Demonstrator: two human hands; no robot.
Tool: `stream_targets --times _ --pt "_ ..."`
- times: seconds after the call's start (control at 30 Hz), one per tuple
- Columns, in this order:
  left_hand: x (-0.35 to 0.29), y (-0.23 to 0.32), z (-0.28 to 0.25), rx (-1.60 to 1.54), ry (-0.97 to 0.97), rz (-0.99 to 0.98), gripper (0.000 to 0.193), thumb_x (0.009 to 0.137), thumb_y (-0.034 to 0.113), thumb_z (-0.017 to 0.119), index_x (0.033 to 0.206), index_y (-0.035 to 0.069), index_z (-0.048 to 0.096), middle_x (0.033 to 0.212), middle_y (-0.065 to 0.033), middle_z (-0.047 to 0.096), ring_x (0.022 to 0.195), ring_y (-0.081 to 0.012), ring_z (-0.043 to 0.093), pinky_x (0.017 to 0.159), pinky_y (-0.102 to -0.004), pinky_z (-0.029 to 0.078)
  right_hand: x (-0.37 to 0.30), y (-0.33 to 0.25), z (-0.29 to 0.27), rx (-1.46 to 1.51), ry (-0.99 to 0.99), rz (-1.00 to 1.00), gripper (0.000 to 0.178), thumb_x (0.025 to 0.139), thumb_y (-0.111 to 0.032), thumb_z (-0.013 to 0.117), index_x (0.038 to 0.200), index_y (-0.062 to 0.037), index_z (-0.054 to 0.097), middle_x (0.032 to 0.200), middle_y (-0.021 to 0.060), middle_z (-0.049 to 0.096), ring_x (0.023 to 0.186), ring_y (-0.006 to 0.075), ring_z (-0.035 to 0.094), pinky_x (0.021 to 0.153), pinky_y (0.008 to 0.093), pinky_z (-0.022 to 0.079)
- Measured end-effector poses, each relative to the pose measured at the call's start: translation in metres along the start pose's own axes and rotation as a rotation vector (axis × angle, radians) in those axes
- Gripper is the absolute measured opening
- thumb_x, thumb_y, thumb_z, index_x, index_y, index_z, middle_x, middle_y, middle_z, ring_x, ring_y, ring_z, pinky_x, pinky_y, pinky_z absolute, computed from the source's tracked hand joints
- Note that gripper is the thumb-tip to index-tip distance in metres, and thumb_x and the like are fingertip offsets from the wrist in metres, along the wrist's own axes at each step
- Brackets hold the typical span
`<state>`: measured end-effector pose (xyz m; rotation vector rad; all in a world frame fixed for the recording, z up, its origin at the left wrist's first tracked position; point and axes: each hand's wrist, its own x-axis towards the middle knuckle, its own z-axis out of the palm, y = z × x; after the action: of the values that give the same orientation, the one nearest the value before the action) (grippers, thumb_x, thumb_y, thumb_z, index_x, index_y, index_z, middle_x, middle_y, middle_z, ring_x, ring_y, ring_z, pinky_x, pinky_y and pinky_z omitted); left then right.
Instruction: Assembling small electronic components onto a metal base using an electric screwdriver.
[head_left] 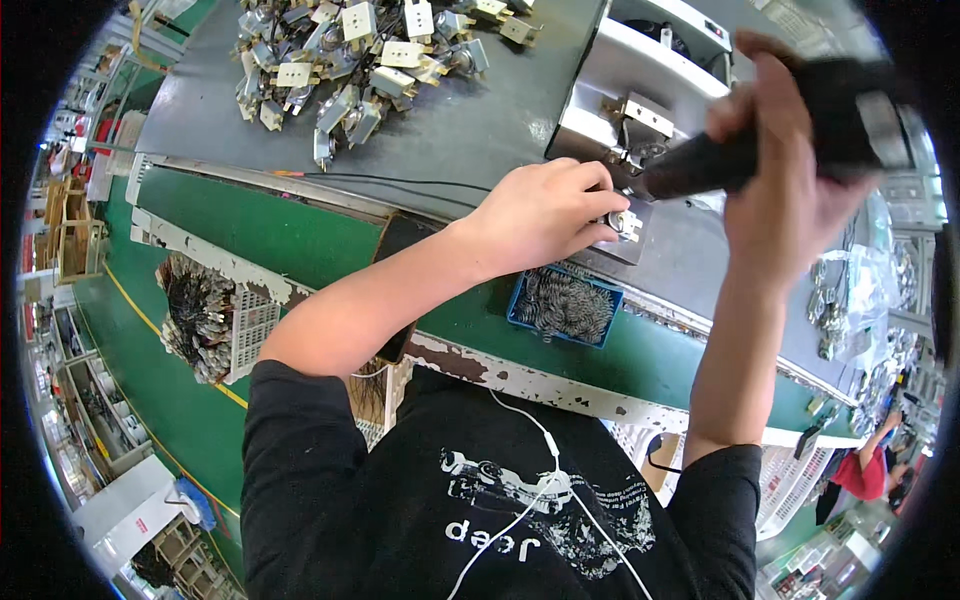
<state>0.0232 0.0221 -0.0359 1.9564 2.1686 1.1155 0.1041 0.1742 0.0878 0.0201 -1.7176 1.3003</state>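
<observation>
Both hands are busy: left hand (545,215) pinches a small metal part (625,224) down on the grey plate, right hand (785,170) is wrapped around a black power screwdriver (760,145) whose tip angles in just above it. Fingers sit right beside that tip, so a slip could nick them or spin the part loose. Close by, the blue tray of springs (565,305) could get knocked. Farther off lies a heap of metal parts (360,60) on the worktop (200,110).

We see even, bright overhead light, soft shadows, strong fisheye bending toward a black rim, and motion blur on our raised right hand (790,170).
</observation>
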Motion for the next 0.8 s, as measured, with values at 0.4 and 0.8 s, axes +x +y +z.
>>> stream_targets --times 0.4,0.8 --pt "0.007 0.004 -0.006 0.061 -0.121 -0.033 0.027 0.086 0.030 0.071 0.106 0.011 0.070 0.105 -0.0043 0.061 0.096 -0.0256 0.064 0.081 -0.0389 0.057 -0.031 -0.003 -0.017 0.099 0.011 0.025 0.014 0.093 0.003 0.062 0.101 0.0121 0.058 0.079 0.0186 0.066 0.057 0.0169 0.059 0.056 0.0306 0.051" --pt "0.006 0.006 -0.004 0.057 -0.160 -0.064 0.029 0.088 0.032 0.071 0.110 0.013 0.067 0.107 -0.0037 0.059 0.099 -0.0260 0.063 0.083 -0.0402 0.055 -0.040 0.001 -0.011 0.025 -0.036 0.044 0.035 0.092 0.005 0.062 0.123 0.0080 0.046 0.096 0.0230 0.066 0.061 0.0179 0.061 0.057 0.0321 0.052"
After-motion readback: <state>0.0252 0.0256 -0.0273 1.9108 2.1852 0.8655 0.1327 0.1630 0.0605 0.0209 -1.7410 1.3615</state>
